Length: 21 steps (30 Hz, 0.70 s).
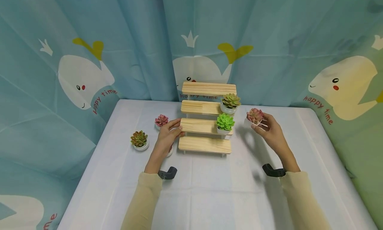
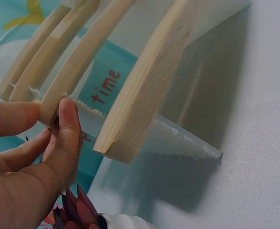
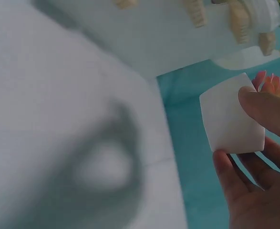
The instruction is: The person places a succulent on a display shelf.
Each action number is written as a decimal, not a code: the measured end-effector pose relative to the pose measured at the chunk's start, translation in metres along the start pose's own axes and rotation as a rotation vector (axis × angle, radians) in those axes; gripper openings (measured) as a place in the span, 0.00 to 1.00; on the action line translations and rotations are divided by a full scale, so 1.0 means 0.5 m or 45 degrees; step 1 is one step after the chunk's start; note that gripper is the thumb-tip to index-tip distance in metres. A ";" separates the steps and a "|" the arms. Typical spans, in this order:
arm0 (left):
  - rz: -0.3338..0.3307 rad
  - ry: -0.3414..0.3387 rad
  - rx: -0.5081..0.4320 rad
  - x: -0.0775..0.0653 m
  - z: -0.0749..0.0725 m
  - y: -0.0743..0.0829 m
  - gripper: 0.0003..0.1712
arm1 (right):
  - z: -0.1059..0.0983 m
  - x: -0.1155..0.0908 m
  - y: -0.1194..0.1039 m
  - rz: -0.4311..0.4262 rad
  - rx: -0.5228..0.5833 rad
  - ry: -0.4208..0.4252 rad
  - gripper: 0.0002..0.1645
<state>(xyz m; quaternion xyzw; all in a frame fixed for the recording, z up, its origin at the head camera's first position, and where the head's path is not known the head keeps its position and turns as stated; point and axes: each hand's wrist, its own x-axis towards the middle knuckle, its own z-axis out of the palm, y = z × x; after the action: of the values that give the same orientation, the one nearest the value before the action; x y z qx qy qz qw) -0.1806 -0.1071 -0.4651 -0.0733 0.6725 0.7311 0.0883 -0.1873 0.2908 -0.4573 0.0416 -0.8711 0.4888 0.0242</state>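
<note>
My left hand pinches the left end of the second step from the bottom of a four-step wooden stand; thumb and fingers close on the step in the left wrist view. My right hand holds a potted pink succulent in the air, right of the stand. In the right wrist view its white angular pot sits between thumb and fingers. At the stand's right end, a bright green succulent stands on the second step up and an olive-green one on the third.
Left of the stand are a red-green succulent, a pink succulent and another pot mostly hidden by my left arm. A curtain with whale prints hangs behind the white-covered table.
</note>
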 end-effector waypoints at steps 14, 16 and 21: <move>-0.004 0.013 -0.010 -0.004 0.006 0.010 0.28 | -0.065 0.076 -0.117 -0.020 -0.028 -0.062 0.45; -0.003 0.016 -0.014 -0.003 0.006 0.009 0.28 | -0.072 0.088 -0.130 -0.021 -0.028 -0.074 0.45; -0.009 0.024 -0.010 -0.003 0.007 0.008 0.28 | -0.081 0.117 -0.156 -0.023 -0.014 -0.085 0.46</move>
<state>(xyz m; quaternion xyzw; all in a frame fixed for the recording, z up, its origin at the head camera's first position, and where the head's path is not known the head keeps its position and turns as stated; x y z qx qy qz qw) -0.1801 -0.1042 -0.4605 -0.0830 0.6701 0.7328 0.0843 -0.2382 0.2821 -0.3652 0.0658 -0.8736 0.4822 -0.0003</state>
